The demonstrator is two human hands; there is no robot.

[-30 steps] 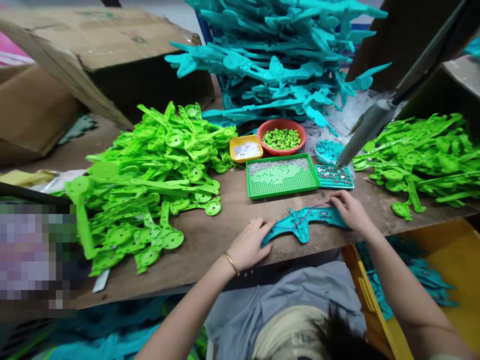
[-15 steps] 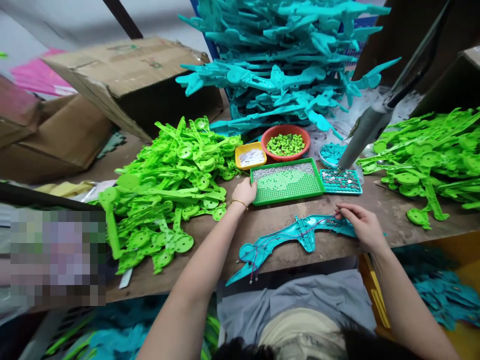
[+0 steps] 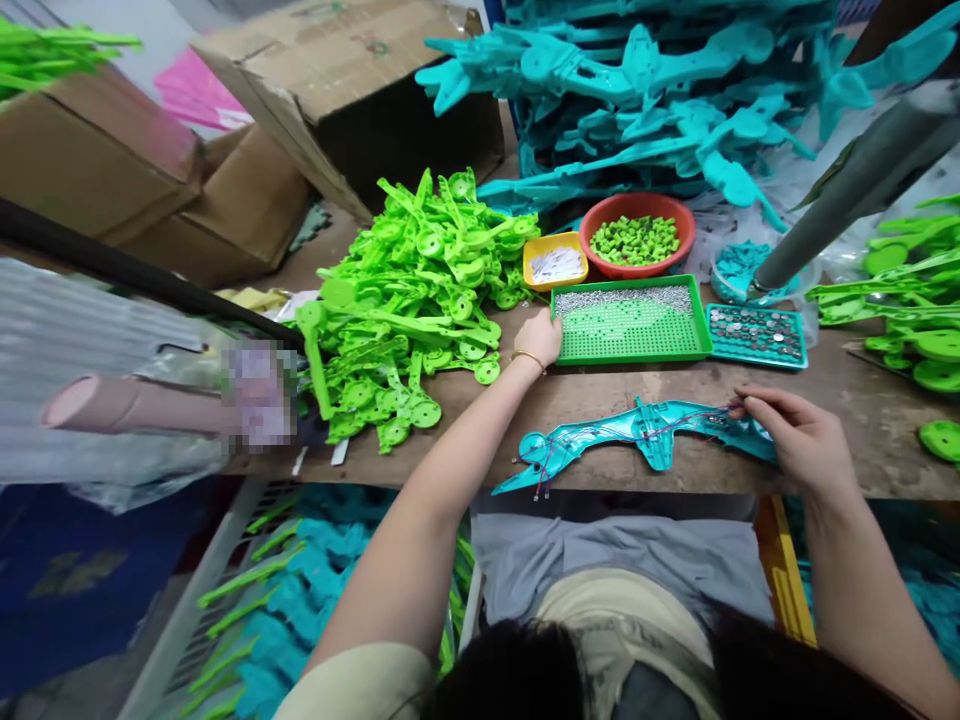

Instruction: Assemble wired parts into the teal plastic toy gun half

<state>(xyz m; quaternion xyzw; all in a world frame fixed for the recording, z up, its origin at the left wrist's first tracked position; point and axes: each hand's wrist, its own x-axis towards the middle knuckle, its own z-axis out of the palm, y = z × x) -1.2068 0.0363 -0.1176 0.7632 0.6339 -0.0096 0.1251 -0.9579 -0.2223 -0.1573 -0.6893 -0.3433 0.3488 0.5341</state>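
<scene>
A long turquoise plastic shell (image 3: 607,442) lies on the bench with its hollow side up, thin dark red and purple wires running along it. At its right end my right hand (image 3: 806,435) is closed, thumb and forefinger pinching a wire (image 3: 733,408) just above the shell. My left hand (image 3: 538,337), with a bracelet on the wrist, is closed at the left edge of a green perforated tray (image 3: 630,352); its fingertips are partly hidden. Small silvery parts, apparently screws, are heaped along the tray's back side.
Green plastic parts (image 3: 420,300) are heaped to the left, more (image 3: 919,290) to the right. Behind stand a yellow dish (image 3: 534,265), a red bowl (image 3: 592,262) and stacked turquoise shells (image 3: 637,80). A turquoise tray (image 3: 795,360) of round metal pieces sits below a grey tool (image 3: 855,190).
The view has turned left, so the bench things sit further right and higher in the picture. Both hands keep their places, at the tray edge and the wire.
</scene>
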